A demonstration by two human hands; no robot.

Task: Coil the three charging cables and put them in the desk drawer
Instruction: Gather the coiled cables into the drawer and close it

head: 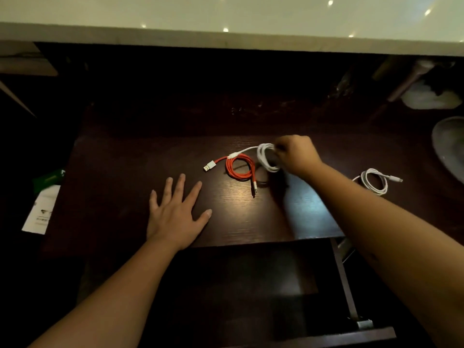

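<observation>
A coiled red cable (239, 168) lies in the middle of the dark wooden desk (125, 172), its white USB plug pointing left. Just right of it my right hand (297, 156) grips a coiled white cable (267, 158), holding the loops slightly above the desk; one end trails left over the red cable. A second coiled white cable (374, 180) lies further right on the desk, apart from both hands. My left hand (175, 209) rests flat on the desk, fingers spread, holding nothing. Below the desk's front edge the drawer (344, 272) stands pulled out, its inside dark.
A white paper with a green item (42, 207) sits off the desk's left edge. A grey bowl-like object (449, 144) stands at the far right. White stuff and a handle (426, 96) lie at the back right. A pale ledge (226, 38) overhangs the back.
</observation>
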